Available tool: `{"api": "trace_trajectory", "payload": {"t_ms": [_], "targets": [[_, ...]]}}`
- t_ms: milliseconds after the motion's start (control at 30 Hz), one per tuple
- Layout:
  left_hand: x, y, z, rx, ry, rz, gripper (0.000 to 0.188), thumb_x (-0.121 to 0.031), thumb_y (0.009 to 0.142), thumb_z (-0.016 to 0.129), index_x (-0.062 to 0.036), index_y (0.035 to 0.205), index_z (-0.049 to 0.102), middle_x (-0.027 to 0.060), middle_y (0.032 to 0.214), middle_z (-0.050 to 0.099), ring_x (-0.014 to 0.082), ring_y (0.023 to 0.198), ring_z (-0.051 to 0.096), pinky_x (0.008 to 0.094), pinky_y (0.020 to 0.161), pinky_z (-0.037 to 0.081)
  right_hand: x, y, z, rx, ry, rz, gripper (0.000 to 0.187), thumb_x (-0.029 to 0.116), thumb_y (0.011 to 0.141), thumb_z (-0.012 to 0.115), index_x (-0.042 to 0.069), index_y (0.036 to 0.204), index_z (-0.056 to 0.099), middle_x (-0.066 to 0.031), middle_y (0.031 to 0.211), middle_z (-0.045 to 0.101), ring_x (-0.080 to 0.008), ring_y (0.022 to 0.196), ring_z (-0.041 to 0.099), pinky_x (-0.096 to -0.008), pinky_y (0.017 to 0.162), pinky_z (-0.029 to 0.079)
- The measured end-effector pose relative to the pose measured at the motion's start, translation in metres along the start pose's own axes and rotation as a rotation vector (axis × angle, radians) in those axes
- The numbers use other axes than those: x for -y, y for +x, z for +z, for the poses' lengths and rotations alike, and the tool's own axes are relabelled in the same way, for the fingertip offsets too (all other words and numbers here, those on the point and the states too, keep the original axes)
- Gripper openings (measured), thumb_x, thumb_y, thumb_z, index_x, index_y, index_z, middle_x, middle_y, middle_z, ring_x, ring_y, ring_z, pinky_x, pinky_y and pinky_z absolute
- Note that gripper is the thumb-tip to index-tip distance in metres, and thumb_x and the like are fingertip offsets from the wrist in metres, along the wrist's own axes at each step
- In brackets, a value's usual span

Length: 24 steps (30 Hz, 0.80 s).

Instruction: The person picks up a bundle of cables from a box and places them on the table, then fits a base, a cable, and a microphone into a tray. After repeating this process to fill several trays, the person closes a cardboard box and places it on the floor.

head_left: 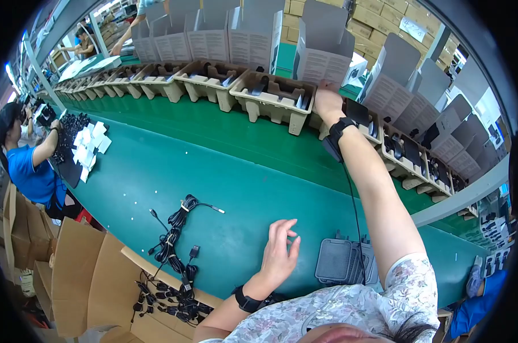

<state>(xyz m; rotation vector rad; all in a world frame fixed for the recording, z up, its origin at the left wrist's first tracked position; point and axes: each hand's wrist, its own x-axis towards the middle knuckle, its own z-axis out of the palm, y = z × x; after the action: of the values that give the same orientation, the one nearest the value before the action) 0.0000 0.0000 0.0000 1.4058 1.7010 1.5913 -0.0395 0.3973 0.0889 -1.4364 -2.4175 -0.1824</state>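
Note:
My right arm is stretched across the green bench, and my right hand (pixel 328 100) is at the row of trays, beside the right end of a brown moulded-pulp tray (pixel 296 117). Its fingertips are hidden, so what they touch does not show. Over the near bench, my left hand (pixel 280 251) hovers with loosely bent fingers apart and nothing in them. Bundled black cables with plugs (pixel 168 243) lie to its left. To its right sit grey plastic cases (pixel 338 262). Black parts lie inside the pulp trays.
Upright printed grey card sleeves (pixel 253 48) line the trays' far side. At front left, an opened cardboard box (pixel 79 280) holds more cables. A co-worker in blue (pixel 30 160) is at the left beside black parts and white packets (pixel 90 146). A metal frame bar (pixel 462 197) curves at right.

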Motion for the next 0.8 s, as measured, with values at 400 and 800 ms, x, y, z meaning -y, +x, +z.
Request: {"api": "trace_trajectory", "payload": {"t_ms": [400,800], "targets": [[0.006,0.0,-0.006,0.031,0.028,0.033,0.042,0.008,0.081,0.054,-0.0023,0.12,0.043,0.0161,0.114,0.041,0.0187,0.086,0.057,0.0276,0.069,0.05,-0.019,-0.021,-0.023,0.024,0.229,-0.243,0.017,0.011,0.079,0.053,-0.004,0.08,0.059,-0.0244,0.088,0.061,-0.0366,0.084,0.061,-0.0437,0.072,0.05],[0.016,0.002,-0.01,0.089,0.069,0.02,0.034,0.005,0.083,0.054,-0.0014,0.116,0.046,0.0125,0.113,0.042,0.0163,0.088,0.059,0.0257,0.069,0.049,-0.009,-0.029,-0.002,-0.176,-0.037,-0.168,0.022,0.016,0.078,0.051,0.006,0.084,0.069,-0.0125,0.09,0.064,-0.0288,0.09,0.059,-0.0396,0.079,0.045]]}}
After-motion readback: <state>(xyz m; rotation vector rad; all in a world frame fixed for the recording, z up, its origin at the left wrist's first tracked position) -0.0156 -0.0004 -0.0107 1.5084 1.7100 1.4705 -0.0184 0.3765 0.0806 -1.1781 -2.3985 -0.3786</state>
